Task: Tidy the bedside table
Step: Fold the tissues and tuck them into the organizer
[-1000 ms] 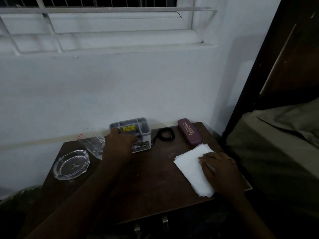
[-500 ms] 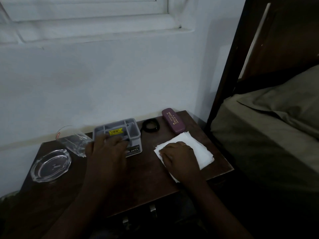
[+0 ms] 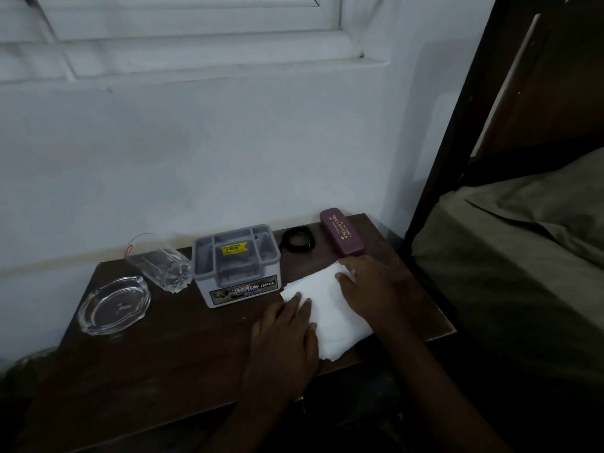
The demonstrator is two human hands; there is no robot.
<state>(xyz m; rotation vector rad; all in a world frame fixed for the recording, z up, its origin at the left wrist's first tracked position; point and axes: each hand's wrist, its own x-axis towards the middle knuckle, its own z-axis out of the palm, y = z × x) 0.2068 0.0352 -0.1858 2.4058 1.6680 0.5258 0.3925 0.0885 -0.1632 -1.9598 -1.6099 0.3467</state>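
Note:
A stack of white paper napkins (image 3: 327, 299) lies on the right half of the dark wooden bedside table (image 3: 163, 348). My left hand (image 3: 287, 335) rests flat on the stack's near left edge, fingers together. My right hand (image 3: 369, 289) presses flat on its far right part. Behind them stands a grey plastic organiser box (image 3: 237, 263) with a yellow price sticker. A clear drinking glass (image 3: 160, 263) lies on its side to the box's left. A glass ashtray (image 3: 112, 305) sits at the far left.
A black band (image 3: 298, 239) and a purple spectacle case (image 3: 341, 232) lie at the table's back right corner. The white wall runs directly behind the table. A dark bed frame (image 3: 457, 132) and a bed with olive sheets (image 3: 523, 243) border the right side.
My left hand left the organiser box and came down on the napkins' left edge. My right hand shifted to the stack's far right part. The camera tilted down and closer.

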